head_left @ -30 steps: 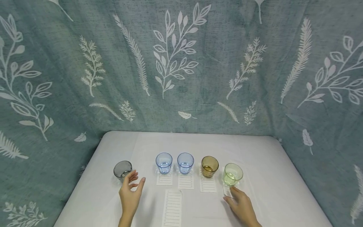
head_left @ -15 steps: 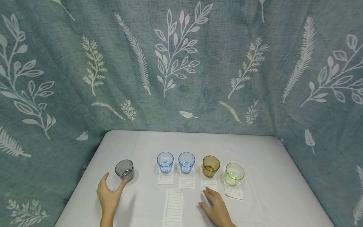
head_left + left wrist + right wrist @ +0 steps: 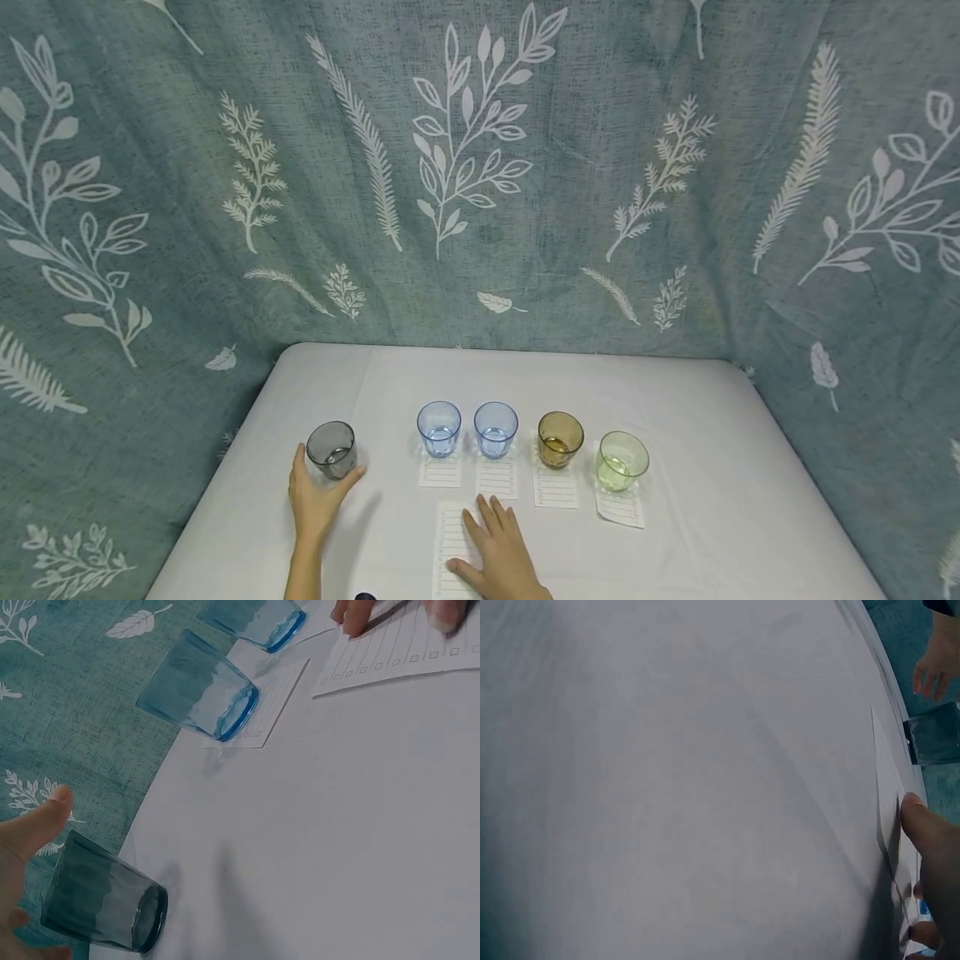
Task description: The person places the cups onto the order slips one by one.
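My left hand [image 3: 313, 507] is at the near side of a smoky grey glass [image 3: 332, 452], fingers to its left and thumb to its right. In the left wrist view the thumb [image 3: 46, 817] stands apart from the glass wall, and the palm is cut off by the frame. With fingers spread, my right hand [image 3: 504, 554] rests over a long white paper list [image 3: 452, 527] with ruled lines and small boxes. Only the edge of that paper shows in the right wrist view, by the right thumb [image 3: 922, 825].
Two blue glasses [image 3: 438, 432], an amber glass [image 3: 560, 442] and a green glass [image 3: 622, 463] stand in a row at small lined cards. The grey glass stands apart at the left. A patterned cloth [image 3: 480, 167] hangs behind the white table [image 3: 720, 517].
My left hand has gone left, then back up to around the grey glass. My right hand has moved left, from near the green glass to the long list.
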{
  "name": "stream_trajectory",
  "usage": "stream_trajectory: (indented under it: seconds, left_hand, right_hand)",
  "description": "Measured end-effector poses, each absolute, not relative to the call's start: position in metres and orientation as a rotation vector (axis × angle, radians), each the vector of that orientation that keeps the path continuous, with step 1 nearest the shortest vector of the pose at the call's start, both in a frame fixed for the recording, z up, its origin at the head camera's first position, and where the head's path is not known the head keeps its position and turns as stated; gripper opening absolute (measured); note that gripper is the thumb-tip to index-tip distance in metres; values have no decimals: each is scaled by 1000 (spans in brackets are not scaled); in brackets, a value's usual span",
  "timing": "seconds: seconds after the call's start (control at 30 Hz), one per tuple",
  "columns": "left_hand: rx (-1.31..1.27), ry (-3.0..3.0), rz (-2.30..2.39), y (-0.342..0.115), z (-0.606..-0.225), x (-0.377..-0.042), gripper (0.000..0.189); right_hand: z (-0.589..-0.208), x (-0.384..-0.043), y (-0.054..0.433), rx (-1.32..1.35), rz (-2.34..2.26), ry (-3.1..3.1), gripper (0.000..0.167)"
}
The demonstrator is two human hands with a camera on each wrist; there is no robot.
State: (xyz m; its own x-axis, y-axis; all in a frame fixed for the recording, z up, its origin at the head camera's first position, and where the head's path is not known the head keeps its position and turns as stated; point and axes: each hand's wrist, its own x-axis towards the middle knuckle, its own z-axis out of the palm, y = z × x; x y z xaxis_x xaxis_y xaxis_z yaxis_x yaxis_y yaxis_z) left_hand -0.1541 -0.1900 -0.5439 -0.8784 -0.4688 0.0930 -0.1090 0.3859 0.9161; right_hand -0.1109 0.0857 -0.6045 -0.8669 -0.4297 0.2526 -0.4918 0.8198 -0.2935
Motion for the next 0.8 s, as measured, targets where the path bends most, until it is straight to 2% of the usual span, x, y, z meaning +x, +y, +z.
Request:
stream_trajectory:
  seconds: [0.8]
  left_hand:
    - [478, -2306, -1476, -184, -554, -163, 105]
  right_hand:
    - [-605, -114, 81, 608, 584, -2910, 64]
